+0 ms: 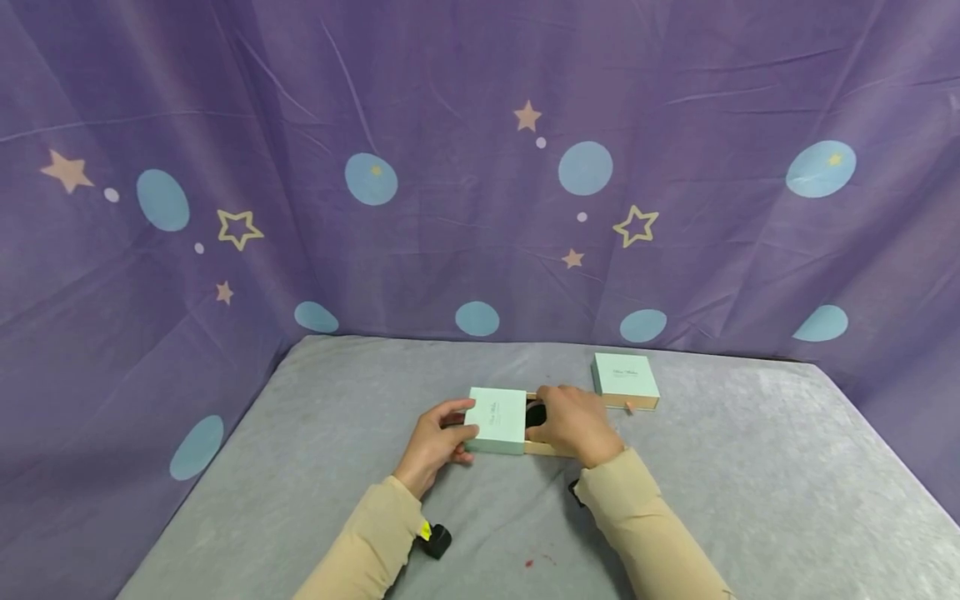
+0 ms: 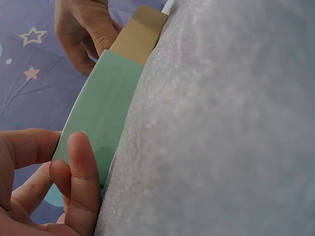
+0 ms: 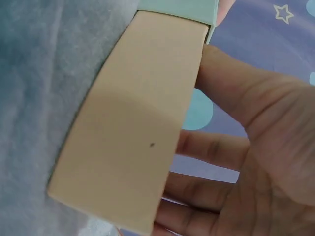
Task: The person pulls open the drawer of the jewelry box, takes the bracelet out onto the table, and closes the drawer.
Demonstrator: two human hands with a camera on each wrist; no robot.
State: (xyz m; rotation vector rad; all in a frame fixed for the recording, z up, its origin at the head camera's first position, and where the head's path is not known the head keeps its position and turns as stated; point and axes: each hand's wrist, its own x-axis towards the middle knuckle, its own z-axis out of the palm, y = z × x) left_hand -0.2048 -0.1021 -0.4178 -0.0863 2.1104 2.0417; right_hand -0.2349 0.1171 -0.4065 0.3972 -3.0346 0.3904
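A mint-green box sleeve [image 1: 498,414] with small dark lettering lies on the grey cloth, its tan drawer [image 3: 125,118] slid partly out to the right. My left hand [image 1: 438,442] holds the sleeve's left end, thumb and fingers against its edges. Over the drawer is my right hand [image 1: 573,419], its thumb and fingers reaching down behind the near wall. Something black [image 1: 536,415] shows inside the drawer, between the right thumb and index finger. The drawer wall hides the right fingertips, so their hold on the black thing cannot be seen.
A second mint-green box [image 1: 626,375], closed, sits behind and to the right, with a small pinkish tab at its front. Grey cloth [image 1: 750,475] covers the table. Purple curtains [image 1: 450,100] with stars and blue spots rise at the back and sides.
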